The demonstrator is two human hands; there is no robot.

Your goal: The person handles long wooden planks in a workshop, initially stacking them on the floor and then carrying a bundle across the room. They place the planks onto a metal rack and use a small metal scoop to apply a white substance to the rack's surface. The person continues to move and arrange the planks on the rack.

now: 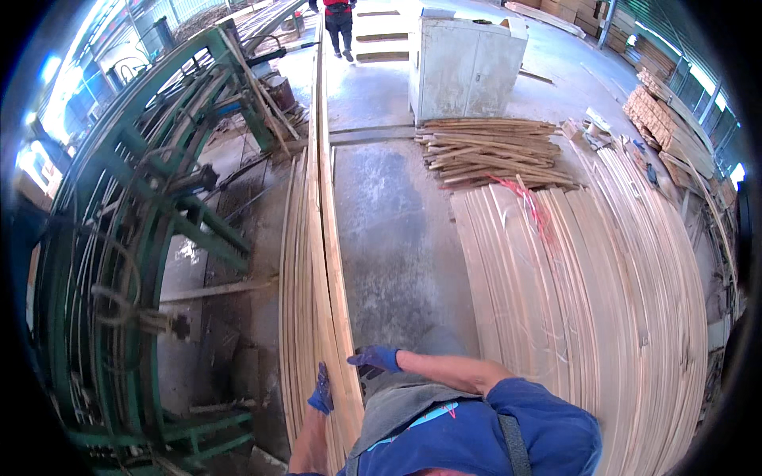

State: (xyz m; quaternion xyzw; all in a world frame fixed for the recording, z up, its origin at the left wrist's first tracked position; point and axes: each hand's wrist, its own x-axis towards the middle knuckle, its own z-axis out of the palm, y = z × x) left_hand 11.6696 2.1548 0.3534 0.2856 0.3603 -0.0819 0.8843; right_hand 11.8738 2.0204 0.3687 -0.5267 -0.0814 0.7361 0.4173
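Long pale wooden boards (333, 262) run away from me, standing side by side in a narrow row. My left hand (321, 393), in a blue glove, lies along the left side of the nearest boards with its fingers pointing forward. On the other side my right hand (376, 358), also gloved in blue, reaches across with its fingers stretched toward the boards' right edge. The fingertips are at that edge; whether they press on it I cannot tell. Thinner wooden strips (290, 262) lie just left of the boards.
A green metal machine frame (151, 182) stands at left. To my right lies a wide stack of long boards (571, 285) with red strapping (533, 208). Beyond it are a pile of short sticks (492, 151) and a grey cabinet (464, 67). Another person (339, 24) stands at the far end.
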